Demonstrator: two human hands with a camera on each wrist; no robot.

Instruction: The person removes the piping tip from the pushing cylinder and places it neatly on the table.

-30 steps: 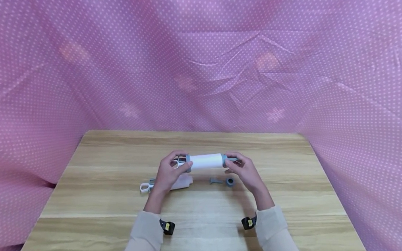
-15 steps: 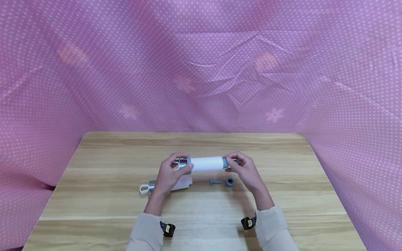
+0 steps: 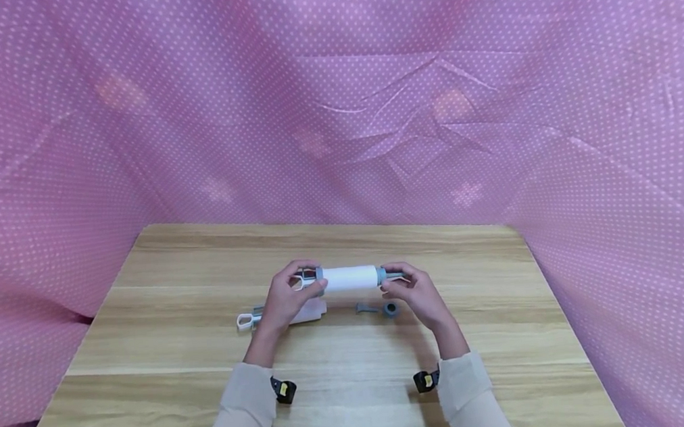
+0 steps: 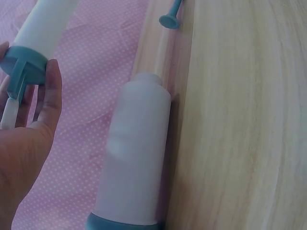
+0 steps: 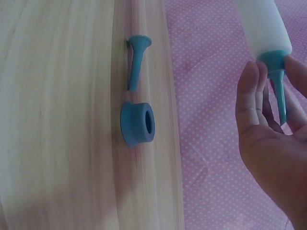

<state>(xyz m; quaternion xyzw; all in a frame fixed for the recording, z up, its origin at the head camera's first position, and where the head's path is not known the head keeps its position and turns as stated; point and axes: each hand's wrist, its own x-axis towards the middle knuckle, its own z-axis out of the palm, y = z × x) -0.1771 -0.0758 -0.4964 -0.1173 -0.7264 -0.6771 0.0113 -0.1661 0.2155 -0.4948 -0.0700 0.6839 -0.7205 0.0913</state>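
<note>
A large white plastic syringe (image 3: 350,278) with blue-green end caps lies level between my hands, above the table. My left hand (image 3: 285,298) holds its handle-end cap, thumb in front and fingers behind; a white pull handle (image 4: 9,114) sits inside that palm. At the other end my right hand (image 3: 418,295) pinches the blue-green collar (image 5: 274,61) between its fingertips, and the slim nozzle (image 5: 280,98) points back into the palm. A second white syringe (image 4: 136,153) rests on the table under my left hand, partly hidden by it in the head view.
On the wooden table (image 3: 358,402) below the held syringe lie a loose flared nozzle (image 5: 138,60) and a blue-green ring-shaped cap (image 5: 137,122). A pink dotted cloth (image 3: 332,106) hangs behind the table and at both sides.
My right fingers closed further over the collar and nozzle half a second ago and have since drawn back, baring the nozzle again. My left hand keeps its hold, and the syringe has barely shifted.
</note>
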